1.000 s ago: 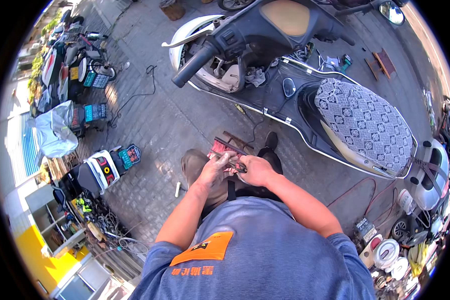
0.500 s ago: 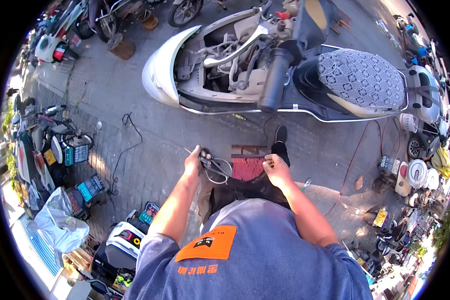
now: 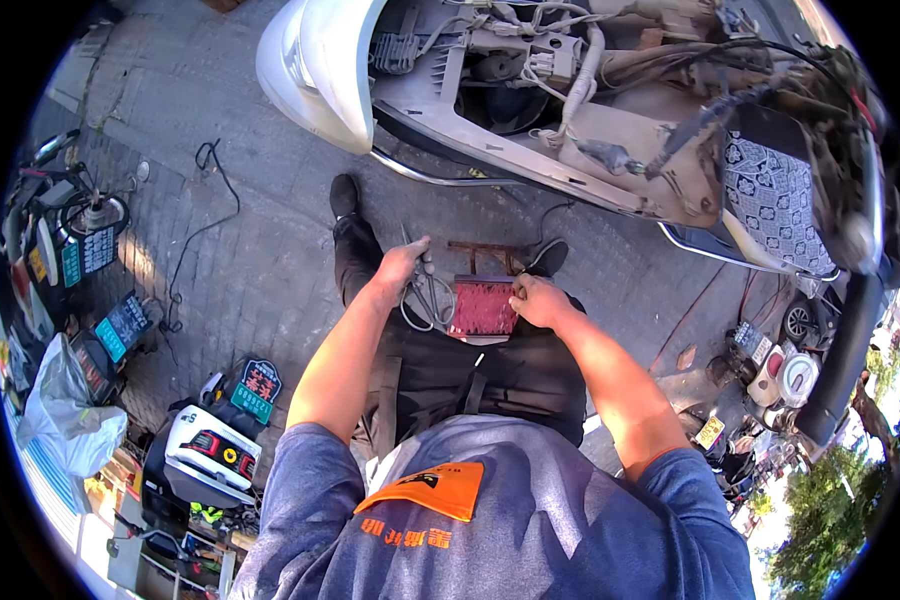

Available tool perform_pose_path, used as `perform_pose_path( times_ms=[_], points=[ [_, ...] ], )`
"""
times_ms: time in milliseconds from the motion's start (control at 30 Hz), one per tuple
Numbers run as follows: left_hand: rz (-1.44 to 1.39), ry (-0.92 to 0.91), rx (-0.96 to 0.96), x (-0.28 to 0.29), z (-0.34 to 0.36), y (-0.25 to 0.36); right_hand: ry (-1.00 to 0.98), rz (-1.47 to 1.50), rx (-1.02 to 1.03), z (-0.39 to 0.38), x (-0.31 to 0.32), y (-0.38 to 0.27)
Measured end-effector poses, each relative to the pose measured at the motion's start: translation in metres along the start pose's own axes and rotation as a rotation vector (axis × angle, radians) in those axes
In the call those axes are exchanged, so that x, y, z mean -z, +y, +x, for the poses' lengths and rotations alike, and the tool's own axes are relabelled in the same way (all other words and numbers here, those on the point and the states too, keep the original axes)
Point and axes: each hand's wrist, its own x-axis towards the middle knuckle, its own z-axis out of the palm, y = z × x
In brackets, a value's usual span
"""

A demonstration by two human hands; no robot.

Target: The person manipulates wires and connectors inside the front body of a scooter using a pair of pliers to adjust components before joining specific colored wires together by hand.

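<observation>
Below the person's left hand point(image 3: 403, 264) hangs a looped grey cable point(image 3: 433, 292), just beside a red-topped stool point(image 3: 480, 308); from where I stand, the fingers look closed round the cable's upper end. The right hand point(image 3: 538, 301) curls at the stool's right edge, its hold impossible to tell. Beyond stands a scooter point(image 3: 490, 146), front wiring point(image 3: 581, 85) bare.

scooter point(image 3: 620, 130) cut off by the top edge, right hand point(image 3: 538, 300) possibly pinching something too small to tell
</observation>
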Motion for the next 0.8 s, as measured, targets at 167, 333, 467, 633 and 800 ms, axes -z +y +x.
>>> perform_pose_path(
  times_ms=[167, 333, 467, 633, 800],
  points=[
    [-0.011, 0.009, 0.186, 0.064, 0.115, -0.007, -0.109, -0.102, -0.294, 0.125, -0.063, -0.011],
    [0.150, 0.178, 0.017, 0.108, 0.174, -0.031, -0.288, -0.373, -0.194, 0.220, -0.105, 0.001],
    [0.247, 0.030, 0.037, 0.085, 0.151, 0.001, -0.447, -0.403, -0.329, 0.245, -0.191, 0.054],
    [0.503, 0.020, 0.144, 0.106, 0.162, -0.003, -0.198, -0.143, -0.202, 0.245, -0.201, 0.013],
    [0.355, -0.071, 0.131, 0.100, 0.162, 0.018, -0.278, 0.032, -0.100, 0.270, -0.162, -0.069]
  ],
)
